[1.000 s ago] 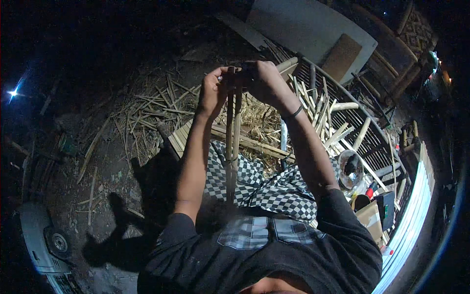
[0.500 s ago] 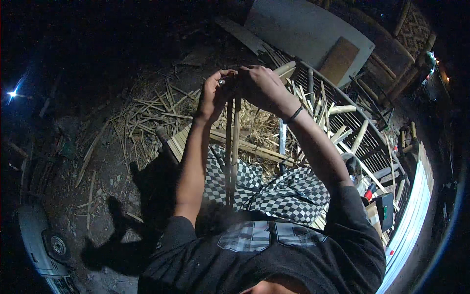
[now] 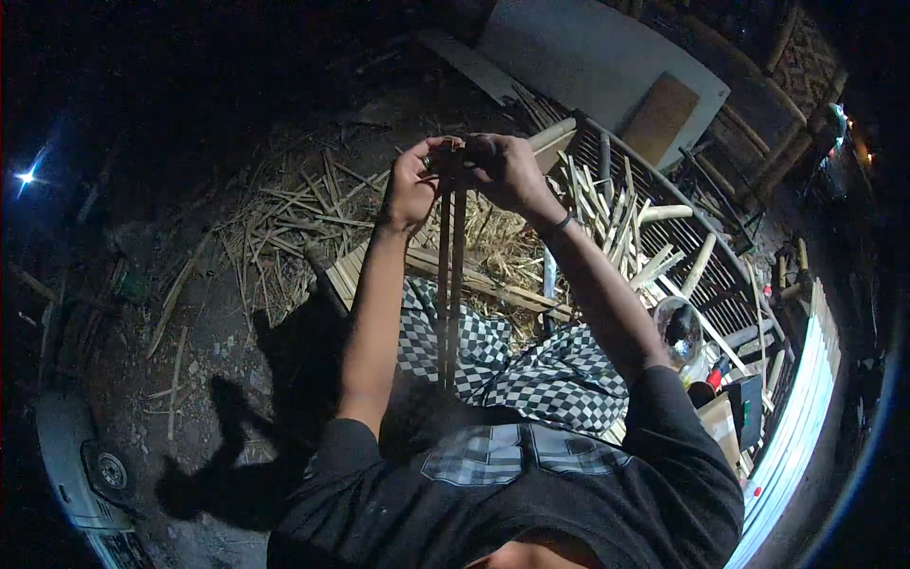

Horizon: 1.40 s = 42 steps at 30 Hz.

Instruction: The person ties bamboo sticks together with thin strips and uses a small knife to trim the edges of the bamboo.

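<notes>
Both my hands are raised in front of me over the pile of shavings. My left hand (image 3: 414, 190), with a ring on a finger, is closed at the upper end of two long, narrow bamboo strips (image 3: 457, 251). They hang side by side toward my checkered trousers (image 3: 559, 370). A small orange-brown piece (image 3: 455, 144) shows at the top, between my fingertips; its kind cannot be made out. My right hand (image 3: 517, 175), with a dark band at the wrist, is closed beside the strips' top. Its fingertips are in shadow, and what they grip is hidden.
Loose split bamboo pieces (image 3: 313, 213) lie on the ground at left, with more pieces (image 3: 616, 213) on a slatted bamboo bench (image 3: 725, 256) at right. A pale panel (image 3: 578, 57) stands behind. A clear round container (image 3: 678, 327) is near my right arm. A parked vehicle (image 3: 85, 474) shows at lower left.
My right hand has turned and lowered slightly beside the strips' top, with its fingers now curled more into view. My left hand stays nearly in place, and the strips still hang down.
</notes>
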Available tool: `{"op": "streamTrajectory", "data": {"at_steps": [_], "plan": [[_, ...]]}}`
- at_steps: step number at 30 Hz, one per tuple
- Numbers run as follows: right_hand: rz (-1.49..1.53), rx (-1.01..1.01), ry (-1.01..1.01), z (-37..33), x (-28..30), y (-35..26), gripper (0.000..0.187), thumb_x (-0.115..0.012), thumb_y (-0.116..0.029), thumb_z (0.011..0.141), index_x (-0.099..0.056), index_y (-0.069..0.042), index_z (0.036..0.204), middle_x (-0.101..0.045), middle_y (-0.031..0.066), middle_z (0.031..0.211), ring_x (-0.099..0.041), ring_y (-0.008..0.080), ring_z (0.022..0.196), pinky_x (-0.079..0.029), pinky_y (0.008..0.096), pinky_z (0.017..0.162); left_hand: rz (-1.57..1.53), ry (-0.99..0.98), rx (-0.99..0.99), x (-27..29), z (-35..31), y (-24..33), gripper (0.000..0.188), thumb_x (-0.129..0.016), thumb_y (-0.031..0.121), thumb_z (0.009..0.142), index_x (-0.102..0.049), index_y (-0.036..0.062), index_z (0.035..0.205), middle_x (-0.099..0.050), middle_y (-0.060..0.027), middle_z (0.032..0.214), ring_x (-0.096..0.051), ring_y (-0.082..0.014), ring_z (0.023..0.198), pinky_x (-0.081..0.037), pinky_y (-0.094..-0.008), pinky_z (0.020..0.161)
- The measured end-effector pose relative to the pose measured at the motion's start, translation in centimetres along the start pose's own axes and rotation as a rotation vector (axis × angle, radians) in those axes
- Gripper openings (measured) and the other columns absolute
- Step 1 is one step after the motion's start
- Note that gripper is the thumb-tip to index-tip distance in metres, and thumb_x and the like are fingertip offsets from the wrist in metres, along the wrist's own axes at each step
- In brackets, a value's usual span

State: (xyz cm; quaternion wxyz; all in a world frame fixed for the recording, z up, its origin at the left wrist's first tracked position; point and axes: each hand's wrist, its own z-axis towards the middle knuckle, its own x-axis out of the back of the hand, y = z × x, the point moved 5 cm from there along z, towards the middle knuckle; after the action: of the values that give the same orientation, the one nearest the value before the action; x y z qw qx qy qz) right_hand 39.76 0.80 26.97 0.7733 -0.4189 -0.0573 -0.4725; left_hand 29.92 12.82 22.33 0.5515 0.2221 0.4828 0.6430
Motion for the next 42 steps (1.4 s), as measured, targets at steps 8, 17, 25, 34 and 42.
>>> {"op": "streamTrajectory", "data": {"at_steps": [8,17,25,34,42], "plan": [[0.092,-0.087,0.053,-0.2,-0.3,-0.7,0.022,-0.070,-0.006,0.068,-0.066,0.002,0.088,-0.067,0.0177,0.074,-0.063,0.0147,0.068,-0.050,0.0327,0.064,0.018,-0.052,-0.013,-1.2,-0.5,1.9,0.050,-0.044,-0.023,0.072,-0.055,-0.0025,0.116,-0.064,-0.0093,0.109,-0.064,-0.0165,0.097,-0.053,-0.0306,0.089],[0.295,-0.149,-0.091,-0.9,-1.0,2.8,0.020,-0.066,-0.003,0.081,-0.063,0.003,0.101,-0.068,0.0069,0.093,-0.058,0.0089,0.084,-0.049,0.0273,0.074,0.200,0.065,-0.003,-1.1,-0.1,0.1,0.043,-0.049,-0.017,0.075,-0.059,-0.0019,0.114,-0.067,-0.0056,0.097,-0.064,-0.0118,0.083,-0.053,-0.0261,0.077],[-0.256,-0.075,-0.370,2.1,-1.5,3.3,0.021,-0.066,-0.014,0.085,-0.064,0.002,0.099,-0.069,0.0136,0.086,-0.058,0.0101,0.075,-0.049,0.0320,0.068,0.440,0.336,-0.039,2.6,-1.0,-3.0,0.046,-0.049,-0.014,0.075,-0.048,-0.0110,0.121,-0.059,-0.0140,0.112,-0.059,-0.0188,0.101,-0.047,-0.0292,0.090],[-0.129,0.115,-0.393,2.0,-0.8,2.1,0.029,-0.071,-0.016,0.083,-0.061,0.001,0.105,-0.066,0.0135,0.089,-0.059,0.0144,0.080,-0.049,0.0319,0.068,0.369,0.414,0.015,-0.3,-3.2,1.1,0.033,-0.051,-0.010,0.081,-0.054,-0.0063,0.114,-0.063,-0.0072,0.099,-0.061,-0.0122,0.085,-0.049,-0.0254,0.076],[0.290,-0.490,-0.409,0.6,-1.1,2.0,0.057,-0.076,-0.026,0.081,-0.048,0.002,0.122,-0.058,0.0124,0.109,-0.059,0.0191,0.085,-0.051,0.0317,0.075,0.197,0.337,-0.052,2.6,-2.5,-2.2,0.037,-0.050,-0.013,0.078,-0.057,-0.0061,0.113,-0.064,-0.0056,0.094,-0.060,-0.0093,0.079,-0.049,-0.0220,0.066]]}}
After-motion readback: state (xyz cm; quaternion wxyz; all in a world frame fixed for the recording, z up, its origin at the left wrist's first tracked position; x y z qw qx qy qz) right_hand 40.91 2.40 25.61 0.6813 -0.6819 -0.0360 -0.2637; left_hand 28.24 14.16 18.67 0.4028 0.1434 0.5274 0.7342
